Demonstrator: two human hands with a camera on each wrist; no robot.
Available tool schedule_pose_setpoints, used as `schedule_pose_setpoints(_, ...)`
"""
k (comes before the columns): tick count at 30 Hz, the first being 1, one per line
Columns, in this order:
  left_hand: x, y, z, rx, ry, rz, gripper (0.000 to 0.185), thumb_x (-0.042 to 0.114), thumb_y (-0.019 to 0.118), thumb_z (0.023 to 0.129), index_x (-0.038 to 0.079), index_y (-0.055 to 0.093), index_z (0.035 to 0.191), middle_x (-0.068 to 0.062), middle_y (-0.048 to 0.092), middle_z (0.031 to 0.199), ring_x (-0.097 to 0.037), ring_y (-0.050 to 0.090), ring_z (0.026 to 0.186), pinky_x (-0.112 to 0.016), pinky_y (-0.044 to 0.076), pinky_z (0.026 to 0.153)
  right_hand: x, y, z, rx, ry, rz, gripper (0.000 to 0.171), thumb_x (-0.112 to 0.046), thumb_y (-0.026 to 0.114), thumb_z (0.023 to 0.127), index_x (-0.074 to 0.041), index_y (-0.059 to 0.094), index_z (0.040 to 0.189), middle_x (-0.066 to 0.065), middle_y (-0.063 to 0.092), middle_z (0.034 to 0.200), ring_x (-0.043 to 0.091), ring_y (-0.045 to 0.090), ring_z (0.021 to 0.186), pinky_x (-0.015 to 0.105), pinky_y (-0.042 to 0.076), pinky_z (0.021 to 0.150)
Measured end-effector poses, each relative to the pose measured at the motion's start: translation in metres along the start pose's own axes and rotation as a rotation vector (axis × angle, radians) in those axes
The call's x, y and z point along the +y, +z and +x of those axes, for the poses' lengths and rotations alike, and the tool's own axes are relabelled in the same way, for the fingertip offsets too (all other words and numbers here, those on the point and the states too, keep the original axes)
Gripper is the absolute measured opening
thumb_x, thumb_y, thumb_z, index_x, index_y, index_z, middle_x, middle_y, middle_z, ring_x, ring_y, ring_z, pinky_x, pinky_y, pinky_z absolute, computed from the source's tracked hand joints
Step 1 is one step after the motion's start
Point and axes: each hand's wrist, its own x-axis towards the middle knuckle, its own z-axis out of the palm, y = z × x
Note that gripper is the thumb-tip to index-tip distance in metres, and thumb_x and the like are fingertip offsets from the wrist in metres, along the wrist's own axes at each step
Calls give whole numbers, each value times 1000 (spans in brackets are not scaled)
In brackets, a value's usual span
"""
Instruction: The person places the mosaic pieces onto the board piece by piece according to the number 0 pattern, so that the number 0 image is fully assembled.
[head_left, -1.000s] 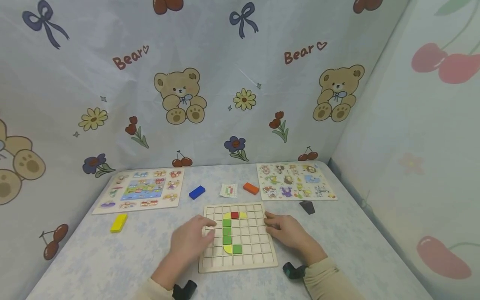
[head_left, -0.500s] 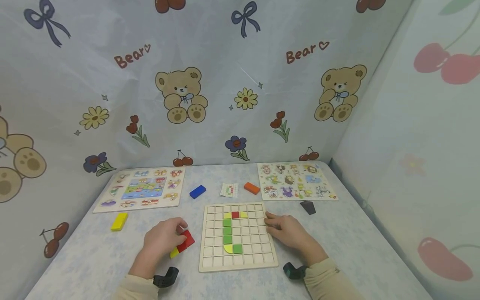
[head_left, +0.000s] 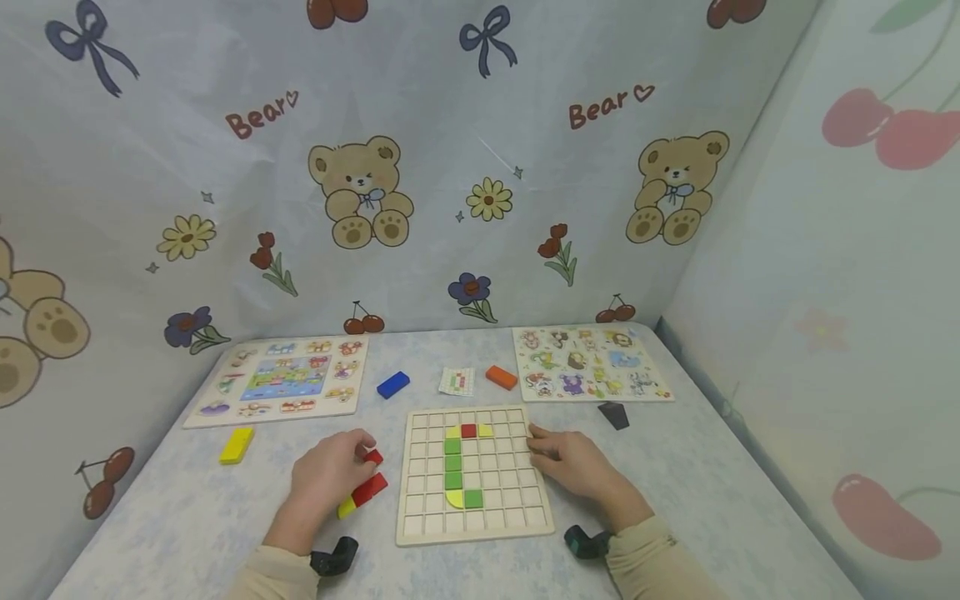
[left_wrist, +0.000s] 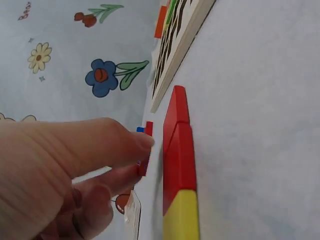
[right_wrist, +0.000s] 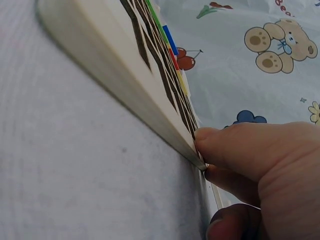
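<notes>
Meanwhile, low in the frame, the left hand [head_left: 324, 475] pinched a small red piece [head_left: 373, 456] with curled fingers; the right hand [head_left: 573, 463], fingers relaxed, touched the grid board [head_left: 517, 525] edge.

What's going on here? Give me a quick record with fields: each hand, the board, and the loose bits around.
left hand: pinches a small red piece, beside a red-and-yellow block on the table
right hand: fingers against the right edge of the grid board
grid board: holds green, yellow and red pieces in a curved line
loose blocks: yellow, blue, orange, black
card: behind the board
picture puzzles: one back left, one back right
</notes>
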Motion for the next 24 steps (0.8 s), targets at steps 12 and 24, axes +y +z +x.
schedule_pose_setpoints(12, 89, 28, 18, -75, 357, -89, 14, 30, 82, 86, 29, 74, 98, 16, 71, 95, -5, 62, 84, -31, 48, 69, 0, -5, -2, 3, -81, 15, 33, -20, 72, 96, -9, 73, 128, 6, 59, 147, 33, 56, 136, 52, 45, 110)
schedule_pose_setpoints(24, 134, 54, 48, -127, 466, 56, 7, 25, 79, 89, 30, 75, 86, 19, 65, 78, -5, 55, 66, -30, 46, 59, 3, -5, -1, -13, -71, 36, 33, -20, 71, 97, -10, 72, 129, 7, 56, 150, 33, 55, 138, 52, 44, 110)
